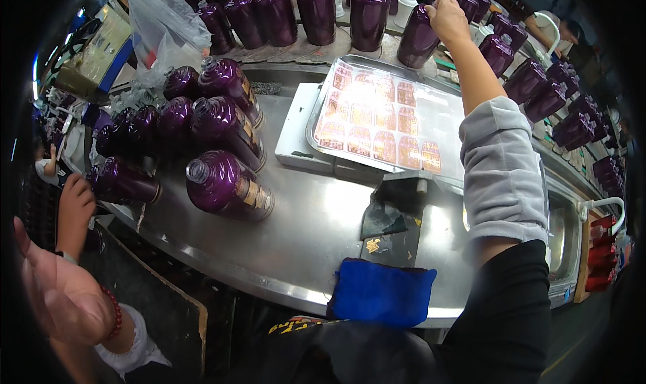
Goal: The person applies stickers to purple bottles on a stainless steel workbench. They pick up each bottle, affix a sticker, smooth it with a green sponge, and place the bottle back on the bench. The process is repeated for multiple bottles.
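My right hand (449,20) reaches to the far side and grips the neck end of a glossy purple bottle (420,38), which tilts slightly at the conveyor's edge. At the lower left, my left hand (70,298), a red bead bracelet on its wrist, is held palm up with nothing in it. Its fingertips run into the dark rim of the view. Between my arms a metal tray (314,127) bears a clear sheet of gold-printed decals (361,109). A purple bottle (227,185) with a gold design stands left of the tray on the steel table (308,232).
Several decorated bottles (227,127) crowd the table's left side. Another person's hand (78,200) is at a bottle (123,182) there. A blue cloth (383,290) lies at the front edge, near a black stand (391,222). More purple bottles (315,13) line the slatted conveyor (282,53).
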Available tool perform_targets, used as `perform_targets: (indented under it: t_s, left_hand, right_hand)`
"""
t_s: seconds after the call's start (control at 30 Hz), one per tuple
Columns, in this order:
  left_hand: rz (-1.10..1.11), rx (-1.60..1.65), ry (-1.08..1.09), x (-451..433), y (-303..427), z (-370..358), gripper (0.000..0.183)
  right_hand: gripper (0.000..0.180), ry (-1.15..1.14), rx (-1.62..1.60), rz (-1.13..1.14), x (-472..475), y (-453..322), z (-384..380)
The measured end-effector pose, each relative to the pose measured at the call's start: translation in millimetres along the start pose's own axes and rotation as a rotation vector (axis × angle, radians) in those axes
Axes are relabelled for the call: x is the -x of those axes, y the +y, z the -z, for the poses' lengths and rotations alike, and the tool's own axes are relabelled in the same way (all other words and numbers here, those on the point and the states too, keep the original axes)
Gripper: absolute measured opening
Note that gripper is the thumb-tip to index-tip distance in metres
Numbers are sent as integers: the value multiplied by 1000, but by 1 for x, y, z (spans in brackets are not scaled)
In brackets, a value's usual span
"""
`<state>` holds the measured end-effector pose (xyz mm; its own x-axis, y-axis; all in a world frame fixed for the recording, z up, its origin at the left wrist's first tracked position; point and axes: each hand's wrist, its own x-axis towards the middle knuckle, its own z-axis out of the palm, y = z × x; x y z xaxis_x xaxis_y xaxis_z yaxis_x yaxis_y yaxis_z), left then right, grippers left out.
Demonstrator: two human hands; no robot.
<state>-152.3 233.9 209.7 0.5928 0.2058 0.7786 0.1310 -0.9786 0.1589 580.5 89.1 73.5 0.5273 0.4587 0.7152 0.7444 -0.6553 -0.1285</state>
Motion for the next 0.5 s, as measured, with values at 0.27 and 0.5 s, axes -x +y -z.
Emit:
perform_targets:
  t_s: [0.27, 0.5]
  left_hand:
    - [-104, 552, -150, -44, 142, -133, 52]
    - [-40, 1007, -255, -61, 174, -247, 71]
  right_hand:
    - [25, 24, -195, 270, 39, 1, 155]
    - [12, -439, -1022, 84, 132, -85, 327]
